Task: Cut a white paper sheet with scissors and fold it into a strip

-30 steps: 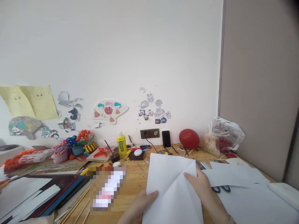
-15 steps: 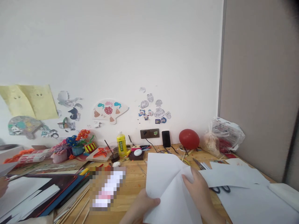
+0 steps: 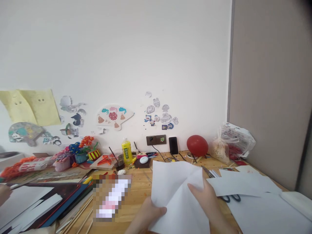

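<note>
We face a plain white wall (image 3: 122, 48), evenly lit by soft light that casts no hard shadows. Along its lower part we see paper cut-outs stuck on: two pale yellow sheets (image 3: 31, 105) at the left, a fan-shaped piece (image 3: 114, 115) in the middle, and a cluster of small cartoon stickers (image 3: 161, 113) to its right. A dark double socket (image 3: 156, 139) sits just above the wooden surface (image 3: 138, 191), which runs across our view and meets the wall. At the right a tall grey-beige panel (image 3: 270, 91) joins the wall and closes the corner.
</note>
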